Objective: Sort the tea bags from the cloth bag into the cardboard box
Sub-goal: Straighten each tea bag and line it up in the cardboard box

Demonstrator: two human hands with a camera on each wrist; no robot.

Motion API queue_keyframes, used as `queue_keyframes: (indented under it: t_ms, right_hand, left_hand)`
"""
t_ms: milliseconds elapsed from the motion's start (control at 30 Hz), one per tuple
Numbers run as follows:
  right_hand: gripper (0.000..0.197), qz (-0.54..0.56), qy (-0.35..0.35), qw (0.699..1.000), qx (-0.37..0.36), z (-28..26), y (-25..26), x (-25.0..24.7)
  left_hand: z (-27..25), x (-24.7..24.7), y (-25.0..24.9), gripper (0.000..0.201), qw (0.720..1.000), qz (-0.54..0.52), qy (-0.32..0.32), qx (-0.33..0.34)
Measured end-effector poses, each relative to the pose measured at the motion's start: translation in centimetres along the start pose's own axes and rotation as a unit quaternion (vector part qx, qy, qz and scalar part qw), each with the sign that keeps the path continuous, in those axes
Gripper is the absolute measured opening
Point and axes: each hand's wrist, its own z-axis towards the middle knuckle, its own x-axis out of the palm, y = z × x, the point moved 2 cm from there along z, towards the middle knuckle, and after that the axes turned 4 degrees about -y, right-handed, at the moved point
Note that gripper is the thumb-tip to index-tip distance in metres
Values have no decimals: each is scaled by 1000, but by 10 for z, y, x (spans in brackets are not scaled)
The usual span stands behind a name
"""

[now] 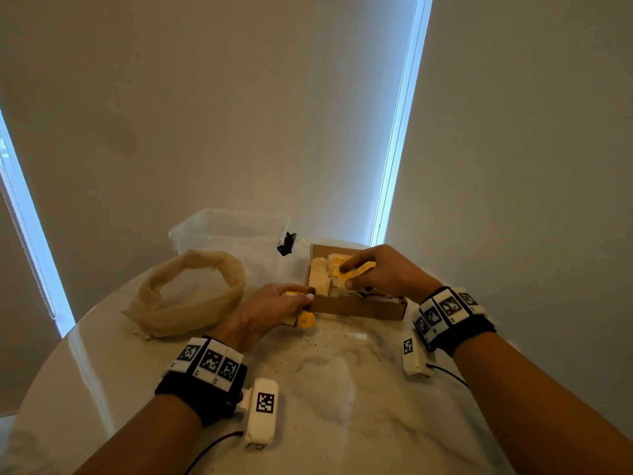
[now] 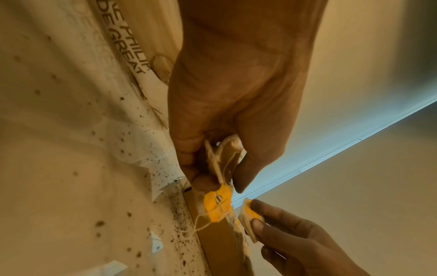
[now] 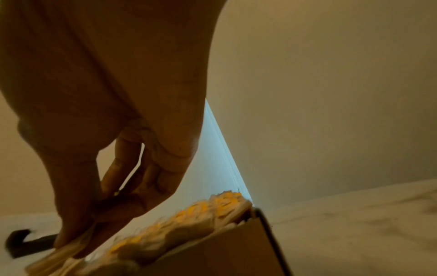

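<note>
Nearest the head camera, two forearms with black wrist bands [image 1: 202, 389] bearing square coded markers reach over a pale marble table [image 1: 342, 389]. The left hand [image 1: 274, 308] pinches a small bunch of tea bags [image 2: 227, 158] between thumb and curled fingers, just beside the near left corner of the cardboard box [image 1: 356, 305]; a yellow tag [image 2: 217, 204] on a string hangs below the fingers. The right hand [image 1: 380, 272] is over the box, thumb and forefinger pinching another tea bag [image 1: 356, 272] with a yellow tag; in the right wrist view the bag is blurred, so how many it holds cannot be told. Inside the box, tea bags with yellow tags [image 3: 212, 211] lie packed in rows. Dark loose specks [image 1: 322, 341] are scattered on the table in front of the box. The cloth bag [image 1: 191, 293], beige and open-mouthed, sits to the left of the box, apart from it. Behind it stands a clear plastic tub [image 1: 233, 231], with a small black object [image 1: 287, 244] at its right corner. Pale blinds [image 1: 239, 114] fill the background.
</note>
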Motion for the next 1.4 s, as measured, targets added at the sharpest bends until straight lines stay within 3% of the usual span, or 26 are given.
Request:
queue_keyframes:
  t_ms: [133,300,567,767,900,967,1167,1300,1400]
  right_hand:
    - [27,-18,8,1000,16,6,10,13]
    - [31,-60,0,998,17,9,14,19]
    - [31,-109,-57,992,-4,1,17,23]
    - [20,-96,-20,995,21,-4,18,20]
    - [16,-39,-88,995,18,-10,14,14]
    - [17,46,-117,992,2,-19,19,18]
    - [40,181,28,983,1,-31,40,49]
    - [26,220,-14,975,-10,-33,38,48]
    - [24,299,-29,954,5,-38,32,46]
  left_hand:
    - [-3,1,-2,27,1000,2,5,-2]
    - [-6,0,-4,21,1000,-9,4,-5]
    - [-8,2,-8,27,1000,-18,1,0]
    - [-9,1,-11,29,998,-41,-25,28]
    - [-8,-1,-13,28,993,-94,-62,44]
    - [-7,-1,-15,26,988,-131,-77,41]
    - [-8,-3,-17,27,978,-193,-77,31]
    - [-9,-3,-18,28,977,-200,-69,30]
    - [-9,-3,-15,28,976,-204,-64,29]
